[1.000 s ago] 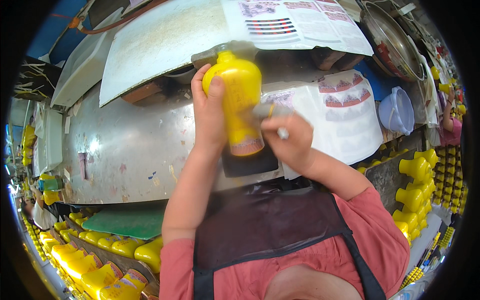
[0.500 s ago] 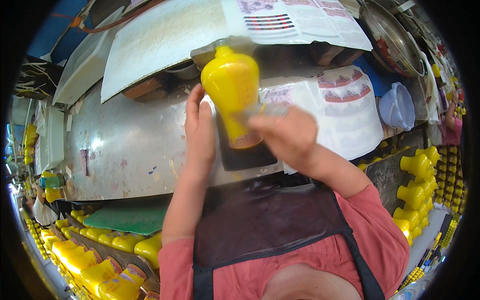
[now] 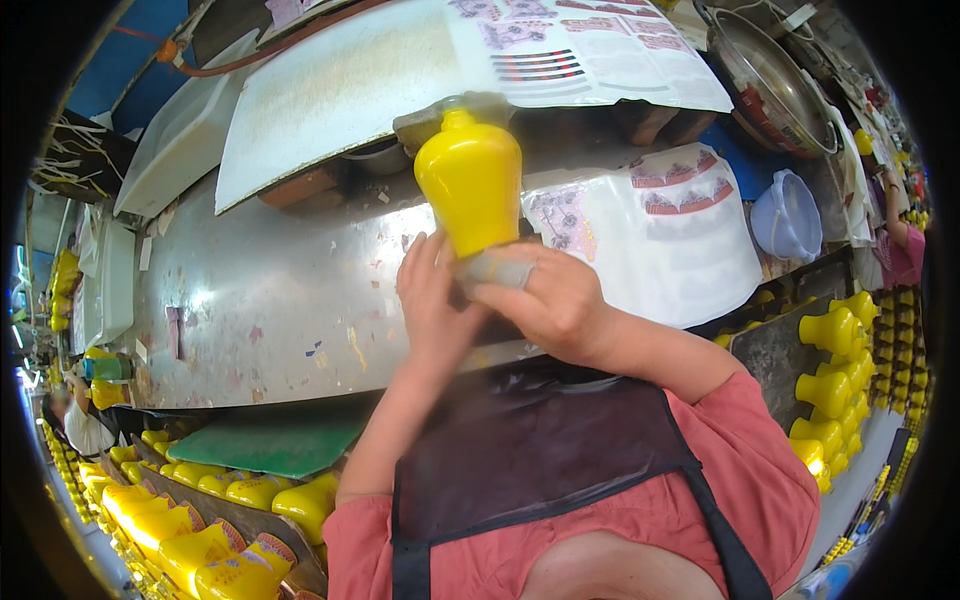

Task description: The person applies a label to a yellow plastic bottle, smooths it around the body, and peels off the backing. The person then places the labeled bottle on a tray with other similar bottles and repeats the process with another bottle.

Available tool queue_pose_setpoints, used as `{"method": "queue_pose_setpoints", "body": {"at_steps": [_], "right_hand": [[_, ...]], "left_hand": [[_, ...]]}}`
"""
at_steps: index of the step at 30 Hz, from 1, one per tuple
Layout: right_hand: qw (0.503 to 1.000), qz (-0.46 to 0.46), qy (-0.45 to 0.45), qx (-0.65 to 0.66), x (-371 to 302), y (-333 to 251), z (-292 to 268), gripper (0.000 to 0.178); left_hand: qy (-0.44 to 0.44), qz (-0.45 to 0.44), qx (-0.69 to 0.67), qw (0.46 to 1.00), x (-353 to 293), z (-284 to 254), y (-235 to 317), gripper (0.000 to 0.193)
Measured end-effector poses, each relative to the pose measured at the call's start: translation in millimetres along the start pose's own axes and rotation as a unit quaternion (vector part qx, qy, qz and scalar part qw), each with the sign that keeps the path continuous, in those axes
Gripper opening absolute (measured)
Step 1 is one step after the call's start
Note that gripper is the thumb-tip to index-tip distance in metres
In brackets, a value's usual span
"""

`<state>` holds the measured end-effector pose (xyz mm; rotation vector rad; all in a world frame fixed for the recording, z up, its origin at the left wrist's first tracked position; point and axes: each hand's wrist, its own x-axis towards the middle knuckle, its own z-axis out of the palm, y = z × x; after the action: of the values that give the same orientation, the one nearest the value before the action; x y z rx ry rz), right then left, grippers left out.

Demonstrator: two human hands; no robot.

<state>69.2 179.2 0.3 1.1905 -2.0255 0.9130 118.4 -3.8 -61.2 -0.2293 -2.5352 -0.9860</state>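
the yellow bottle is over the worktop; the right hand clamps its fingers on a grey pad by the lower end; left hand: grip unclear. likely smoothing; next calls for steady pressure.

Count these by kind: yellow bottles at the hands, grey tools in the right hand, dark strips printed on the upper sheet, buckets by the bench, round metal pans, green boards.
Yellow bottle at the hands: 1
Grey tool in the right hand: 1
Dark strips: 4
Pale blue bucket: 1
Round metal pan: 1
Green board: 1
Total: 9
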Motion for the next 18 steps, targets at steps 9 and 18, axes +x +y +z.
{"method": "queue_pose_setpoints", "body": {"at_steps": [9, 18], "right_hand": [[0.996, -0.048, -0.04, -0.057, 1.3, -15.3, -4.4, 0.02], [0.866, 0.44, 0.078, 0.226, -38.8, 37.9, -68.7, 0.015]], "left_hand": [[-0.061, -0.042, -0.088, 0.993, 4.7, 10.3, -13.5, 0.058], [0.089, -0.035, -0.124, 0.988, -3.5, -9.0, 12.6, 0.077]]}}
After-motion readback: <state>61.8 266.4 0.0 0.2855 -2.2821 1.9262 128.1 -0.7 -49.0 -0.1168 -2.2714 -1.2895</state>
